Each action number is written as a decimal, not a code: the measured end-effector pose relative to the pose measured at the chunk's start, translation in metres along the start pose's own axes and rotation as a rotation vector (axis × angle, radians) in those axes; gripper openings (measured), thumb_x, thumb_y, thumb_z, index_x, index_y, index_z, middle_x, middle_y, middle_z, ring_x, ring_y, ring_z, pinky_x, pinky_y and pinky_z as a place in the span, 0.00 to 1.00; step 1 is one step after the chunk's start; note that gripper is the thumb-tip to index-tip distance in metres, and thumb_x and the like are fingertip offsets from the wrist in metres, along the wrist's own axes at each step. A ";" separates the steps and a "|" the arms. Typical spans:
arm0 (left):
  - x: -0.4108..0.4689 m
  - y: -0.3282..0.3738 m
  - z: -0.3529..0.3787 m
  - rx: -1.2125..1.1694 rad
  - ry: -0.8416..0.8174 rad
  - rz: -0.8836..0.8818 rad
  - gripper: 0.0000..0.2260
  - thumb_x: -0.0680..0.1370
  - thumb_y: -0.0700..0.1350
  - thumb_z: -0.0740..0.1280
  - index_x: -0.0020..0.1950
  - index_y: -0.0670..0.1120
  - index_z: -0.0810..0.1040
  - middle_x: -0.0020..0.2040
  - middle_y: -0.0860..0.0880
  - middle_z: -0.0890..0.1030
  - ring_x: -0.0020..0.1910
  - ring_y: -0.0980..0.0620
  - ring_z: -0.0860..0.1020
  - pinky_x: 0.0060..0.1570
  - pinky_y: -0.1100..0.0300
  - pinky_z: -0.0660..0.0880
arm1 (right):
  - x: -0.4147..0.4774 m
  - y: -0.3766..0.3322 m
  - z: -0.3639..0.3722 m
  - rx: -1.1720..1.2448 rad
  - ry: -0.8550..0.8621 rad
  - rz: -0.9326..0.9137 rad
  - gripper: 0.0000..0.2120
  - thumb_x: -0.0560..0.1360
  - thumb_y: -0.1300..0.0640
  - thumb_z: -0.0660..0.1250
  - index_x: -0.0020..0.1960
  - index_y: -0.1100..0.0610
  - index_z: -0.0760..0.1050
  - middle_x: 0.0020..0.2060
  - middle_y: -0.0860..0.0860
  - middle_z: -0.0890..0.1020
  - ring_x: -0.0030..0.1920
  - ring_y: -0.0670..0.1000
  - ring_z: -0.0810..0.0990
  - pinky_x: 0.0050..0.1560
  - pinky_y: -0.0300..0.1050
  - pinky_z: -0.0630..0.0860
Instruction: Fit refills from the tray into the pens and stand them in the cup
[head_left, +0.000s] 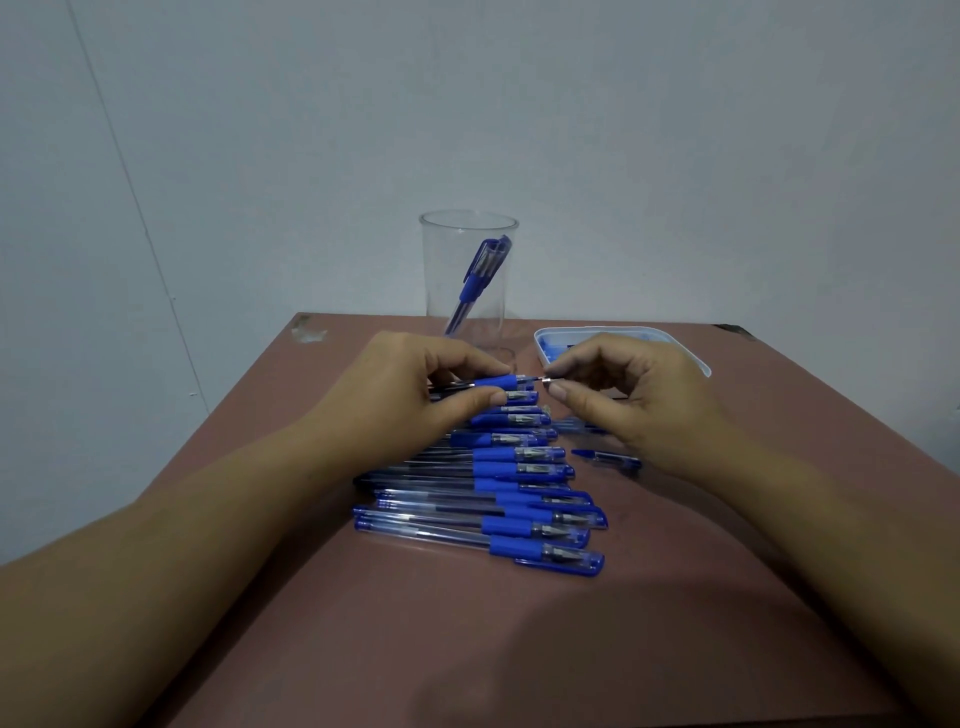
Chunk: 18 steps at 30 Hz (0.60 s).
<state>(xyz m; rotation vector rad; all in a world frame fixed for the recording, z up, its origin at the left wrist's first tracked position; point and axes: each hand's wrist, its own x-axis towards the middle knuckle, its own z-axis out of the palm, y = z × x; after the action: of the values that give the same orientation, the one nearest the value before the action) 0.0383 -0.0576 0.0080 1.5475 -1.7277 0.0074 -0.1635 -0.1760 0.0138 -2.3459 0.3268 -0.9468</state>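
Observation:
My left hand grips a pen by its blue rubber grip and holds it level above the pile. My right hand pinches the small metal tip piece at that pen's right end between thumb and forefinger. Below both hands lies a stack of several clear pens with blue grips and caps. A tall clear cup stands at the table's far edge with one capped blue pen leaning inside. The white tray sits behind my right hand, its contents mostly hidden.
A loose blue cap and a small clear part lie on the brown table under my right wrist. The table's back edge meets a pale wall. Its back corners show chipped patches.

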 end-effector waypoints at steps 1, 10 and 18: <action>0.000 0.000 0.000 -0.002 0.006 -0.003 0.10 0.73 0.51 0.72 0.55 0.57 0.83 0.44 0.64 0.83 0.43 0.62 0.80 0.40 0.72 0.74 | 0.000 -0.001 0.000 -0.020 0.022 -0.020 0.11 0.73 0.59 0.72 0.48 0.43 0.79 0.42 0.43 0.84 0.44 0.46 0.83 0.46 0.39 0.80; -0.001 0.001 0.000 -0.008 0.015 -0.011 0.10 0.73 0.51 0.73 0.54 0.58 0.83 0.45 0.66 0.82 0.45 0.64 0.80 0.42 0.73 0.74 | 0.000 0.000 -0.004 -0.029 0.080 -0.025 0.12 0.73 0.64 0.72 0.46 0.47 0.78 0.37 0.47 0.82 0.39 0.46 0.80 0.42 0.35 0.76; -0.001 0.002 0.000 0.007 0.020 0.010 0.10 0.73 0.50 0.73 0.55 0.55 0.84 0.43 0.69 0.79 0.43 0.66 0.79 0.40 0.74 0.72 | -0.001 -0.003 0.003 0.029 0.064 -0.012 0.07 0.71 0.53 0.72 0.47 0.43 0.78 0.40 0.43 0.83 0.42 0.45 0.81 0.44 0.34 0.77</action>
<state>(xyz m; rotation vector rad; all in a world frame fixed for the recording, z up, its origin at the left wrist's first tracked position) 0.0367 -0.0568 0.0081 1.5387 -1.7217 0.0344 -0.1617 -0.1719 0.0137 -2.2977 0.3232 -1.0265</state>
